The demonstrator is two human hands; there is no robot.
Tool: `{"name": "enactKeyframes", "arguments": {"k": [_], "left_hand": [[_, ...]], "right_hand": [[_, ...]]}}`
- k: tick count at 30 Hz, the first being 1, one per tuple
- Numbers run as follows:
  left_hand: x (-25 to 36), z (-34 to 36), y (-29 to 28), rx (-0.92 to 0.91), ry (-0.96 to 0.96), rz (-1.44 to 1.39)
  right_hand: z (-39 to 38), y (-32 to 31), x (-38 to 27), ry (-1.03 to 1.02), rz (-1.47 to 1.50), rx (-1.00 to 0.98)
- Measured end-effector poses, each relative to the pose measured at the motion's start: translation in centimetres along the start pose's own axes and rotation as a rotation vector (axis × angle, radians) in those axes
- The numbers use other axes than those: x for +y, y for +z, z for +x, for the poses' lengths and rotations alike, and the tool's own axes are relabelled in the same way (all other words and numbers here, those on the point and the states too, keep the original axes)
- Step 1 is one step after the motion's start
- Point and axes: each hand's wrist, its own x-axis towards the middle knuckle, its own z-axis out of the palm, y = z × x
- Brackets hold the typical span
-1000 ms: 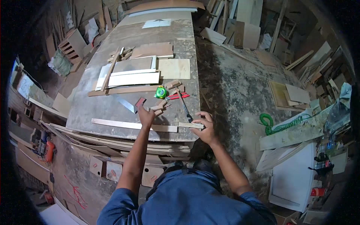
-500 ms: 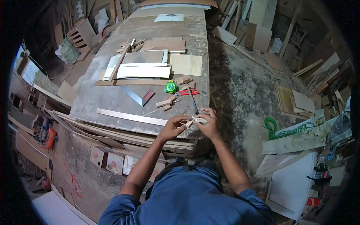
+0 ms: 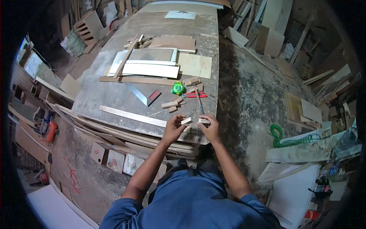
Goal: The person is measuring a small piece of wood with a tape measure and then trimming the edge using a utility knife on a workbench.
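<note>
Near the front right corner of the workbench, my left hand pinches a small pale wood block. A second small wood block is between the fingers of my right hand. The facing ends of the two blocks are a short gap apart. Just beyond my right hand lies a long thin tool with a dark near end; its kind is unclear. Past it are a red-handled hand tool, a green tape measure and several small wood blocks.
A try square and a long wood strip lie left of my hands. Stacked boards cover part of the bench farther off. A coiled green hose hangs at the right, and white boxes stand below the bench at the left.
My hands have moved apart. The wood pieces, close together between my fingers before, are now held separately, one in each hand. The whole view has shifted slightly.
</note>
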Motion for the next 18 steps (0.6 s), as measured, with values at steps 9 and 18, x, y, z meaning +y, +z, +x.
{"name": "enactKeyframes", "arguments": {"k": [9, 18], "left_hand": [[-0.9, 1.6, 0.2, 0.085, -0.071, 0.059], [-3.5, 2.5, 1.1, 0.317, -0.109, 0.057]], "right_hand": [[2.8, -0.1, 6.4, 0.214, 0.351, -0.178], [6.2, 0.6, 8.2, 0.333, -0.064, -0.576]]}}
